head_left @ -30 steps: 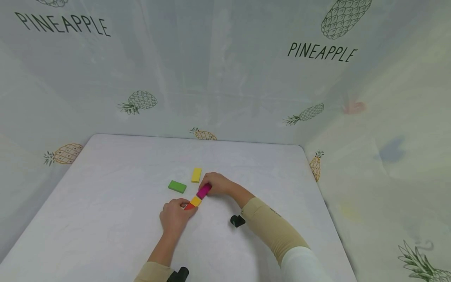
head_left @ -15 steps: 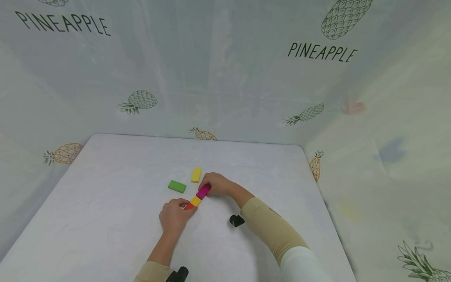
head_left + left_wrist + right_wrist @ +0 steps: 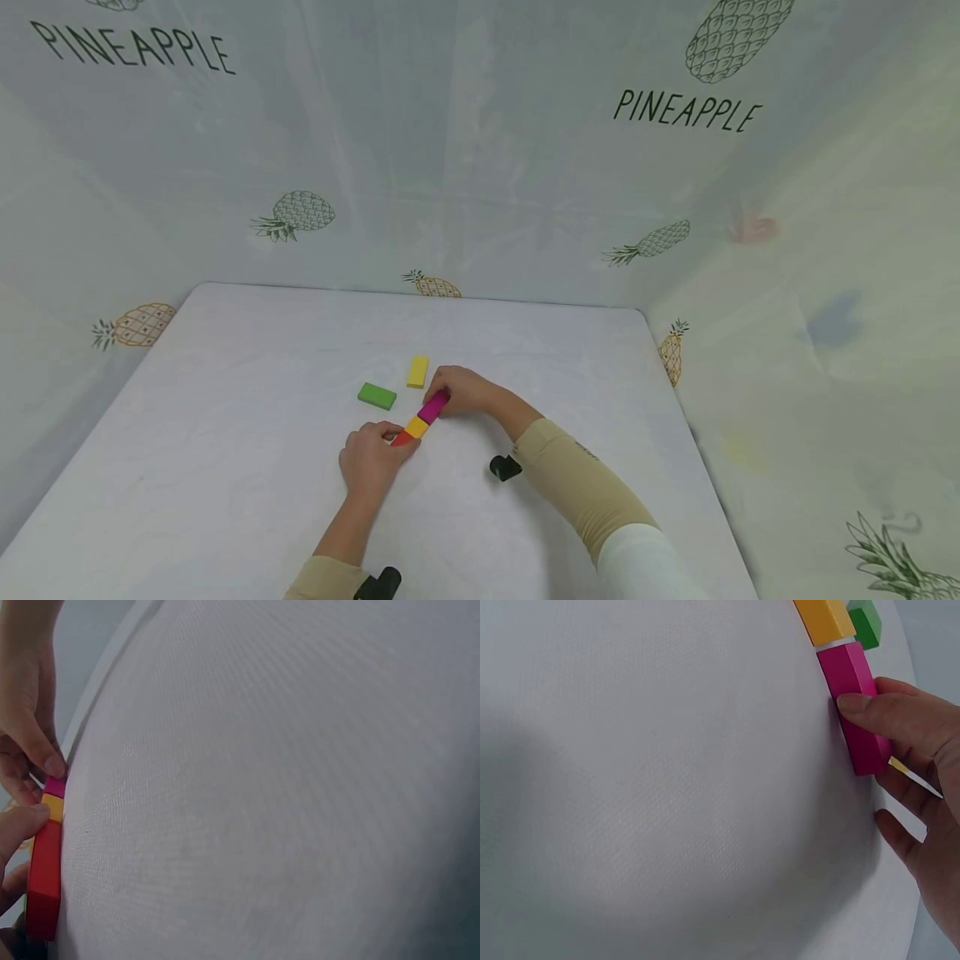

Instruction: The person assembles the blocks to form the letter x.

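Observation:
Three small blocks form a slanting row on the white table, seen in the head view: a red block (image 3: 402, 438), an orange block (image 3: 416, 427) and a magenta block (image 3: 433, 406). My left hand (image 3: 371, 458) pinches the red block between thumb and fingers, one fingertip reaching the orange block in the left wrist view. At the far end my right hand (image 3: 463, 390) grips the magenta block (image 3: 855, 712), thumb on its near side and fingers behind. A narrow gap shows between the magenta and orange blocks (image 3: 825, 621) in the right wrist view.
Beyond the row lie a green block (image 3: 377, 396) and a yellow block (image 3: 417, 372). The white table (image 3: 247, 400) meets a pineapple-print curtain (image 3: 480, 167) at its back and sides. Black wrist cameras stick out from both sleeves.

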`<state>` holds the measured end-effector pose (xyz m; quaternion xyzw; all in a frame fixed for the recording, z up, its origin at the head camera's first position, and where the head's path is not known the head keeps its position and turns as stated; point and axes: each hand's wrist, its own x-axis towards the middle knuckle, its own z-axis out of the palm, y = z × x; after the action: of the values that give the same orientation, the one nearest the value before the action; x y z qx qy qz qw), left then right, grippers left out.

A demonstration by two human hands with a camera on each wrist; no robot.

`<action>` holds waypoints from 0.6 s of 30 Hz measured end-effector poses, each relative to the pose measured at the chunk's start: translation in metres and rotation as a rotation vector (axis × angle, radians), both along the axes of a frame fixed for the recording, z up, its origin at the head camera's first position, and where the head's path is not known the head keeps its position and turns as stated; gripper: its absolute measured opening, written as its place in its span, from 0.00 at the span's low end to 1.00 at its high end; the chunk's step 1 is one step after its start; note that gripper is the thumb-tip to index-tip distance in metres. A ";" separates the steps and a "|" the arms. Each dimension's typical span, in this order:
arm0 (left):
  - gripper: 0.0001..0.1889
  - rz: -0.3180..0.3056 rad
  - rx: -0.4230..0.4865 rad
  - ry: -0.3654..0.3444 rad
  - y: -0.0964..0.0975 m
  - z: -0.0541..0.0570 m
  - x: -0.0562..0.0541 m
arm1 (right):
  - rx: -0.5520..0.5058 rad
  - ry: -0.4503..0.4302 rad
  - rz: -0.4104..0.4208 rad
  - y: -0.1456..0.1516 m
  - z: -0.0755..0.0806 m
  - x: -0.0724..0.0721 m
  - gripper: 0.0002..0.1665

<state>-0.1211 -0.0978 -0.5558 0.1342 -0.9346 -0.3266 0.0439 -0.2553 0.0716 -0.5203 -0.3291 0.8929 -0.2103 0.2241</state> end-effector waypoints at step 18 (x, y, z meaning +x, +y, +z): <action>0.21 0.013 -0.009 -0.006 0.001 0.001 0.001 | 0.026 0.012 0.016 -0.001 0.002 0.002 0.14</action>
<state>-0.1203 -0.0967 -0.5544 0.1412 -0.9353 -0.3215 0.0441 -0.2529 0.0703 -0.5184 -0.3346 0.8941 -0.1951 0.2248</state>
